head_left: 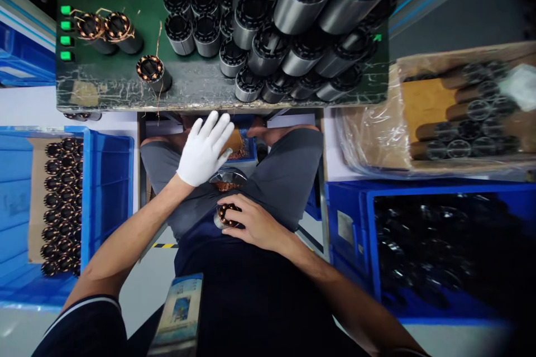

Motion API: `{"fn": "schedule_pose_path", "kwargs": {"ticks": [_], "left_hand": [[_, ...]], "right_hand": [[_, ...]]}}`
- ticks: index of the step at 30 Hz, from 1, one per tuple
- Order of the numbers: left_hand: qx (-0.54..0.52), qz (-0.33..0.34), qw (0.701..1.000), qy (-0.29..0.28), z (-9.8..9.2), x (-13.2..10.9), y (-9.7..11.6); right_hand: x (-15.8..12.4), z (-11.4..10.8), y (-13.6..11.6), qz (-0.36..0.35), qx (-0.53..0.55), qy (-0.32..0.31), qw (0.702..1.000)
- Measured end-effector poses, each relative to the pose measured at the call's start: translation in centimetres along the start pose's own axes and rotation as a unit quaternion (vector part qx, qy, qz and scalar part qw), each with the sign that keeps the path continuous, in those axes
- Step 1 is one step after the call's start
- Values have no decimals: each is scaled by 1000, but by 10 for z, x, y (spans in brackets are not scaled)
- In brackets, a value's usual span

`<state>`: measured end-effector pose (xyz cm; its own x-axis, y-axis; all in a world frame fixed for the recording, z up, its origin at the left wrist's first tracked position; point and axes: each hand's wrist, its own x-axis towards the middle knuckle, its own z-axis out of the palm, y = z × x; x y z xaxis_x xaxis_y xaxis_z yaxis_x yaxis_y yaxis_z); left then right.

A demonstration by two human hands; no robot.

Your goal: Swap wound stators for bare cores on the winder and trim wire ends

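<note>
My left hand (206,149), in a white glove, is held palm down above my lap with its fingers stretched out and nothing in it. Close to my body, my bare right hand (258,224) grips a motor stator (220,219) from above. Copper windings show at its top between my fingers. A shiny round metal piece (229,174) with copper wire at it sits just beyond, partly hidden by my gloved hand. Near the bench's front edge stands another copper-wound stator (154,73) with a loose wire sticking up. Two more wound stators (121,33) stand behind it.
Many bare stator cores (268,50) are stacked on the green bench (201,80). To the left, a blue crate (106,178) holds rows of wound stators. At right are a plastic-lined carton (372,133) of tubular parts and a blue bin (352,234) of dark parts.
</note>
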<state>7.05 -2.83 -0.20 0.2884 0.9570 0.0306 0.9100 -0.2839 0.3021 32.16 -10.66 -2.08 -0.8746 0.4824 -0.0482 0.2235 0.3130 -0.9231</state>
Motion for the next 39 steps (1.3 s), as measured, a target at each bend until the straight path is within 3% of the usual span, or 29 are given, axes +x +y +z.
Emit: {"fn": "schedule_pose_path", "kwargs": {"ticks": [3, 6, 13, 15, 17, 19, 21, 22, 24, 27, 31, 35, 37, 39], "left_hand": [[-3, -8, 1000, -27, 19, -8, -5], [-16, -35, 999, -10, 24, -11, -6], [-54, -95, 985, 136, -1, -19, 3], [-99, -123, 977, 144, -3, -18, 4], [-208, -143, 962, 99, -3, -20, 7], [-390, -137, 910, -23, -3, -28, 13], [-557, -108, 807, -164, -3, -42, 27], [-612, -100, 757, -206, -3, -50, 36], [-676, -110, 696, -214, -3, -64, 56], [-719, -175, 663, -113, -2, -72, 81], [-696, -233, 678, -25, -14, -67, 85], [-650, -247, 719, -3, -39, -64, 78], [-621, -224, 751, 14, -48, -65, 78], [-577, -210, 788, 41, -51, -66, 81]], "right_hand": [[-1, 1, 4, 11, 4, 9, 1000], [-1, -3, 5, 14, 0, 23, 1000], [4, -20, 5, 35, -15, 57, 998], [5, -25, 4, 35, -18, 62, 997], [6, -32, 1, 32, -27, 66, 997], [6, -42, -4, 30, -45, 73, 996], [4, -54, -11, 29, -67, 78, 994], [4, -60, -15, 27, -77, 78, 994], [4, -71, -22, 11, -88, 78, 993], [8, -83, -34, -28, -101, 111, 988], [16, -99, -47, -95, -232, 180, 951], [18, -120, -54, -173, -352, 161, 906], [17, -130, -58, -184, -363, 148, 901], [14, -134, -62, -176, -327, 134, 919]]}}
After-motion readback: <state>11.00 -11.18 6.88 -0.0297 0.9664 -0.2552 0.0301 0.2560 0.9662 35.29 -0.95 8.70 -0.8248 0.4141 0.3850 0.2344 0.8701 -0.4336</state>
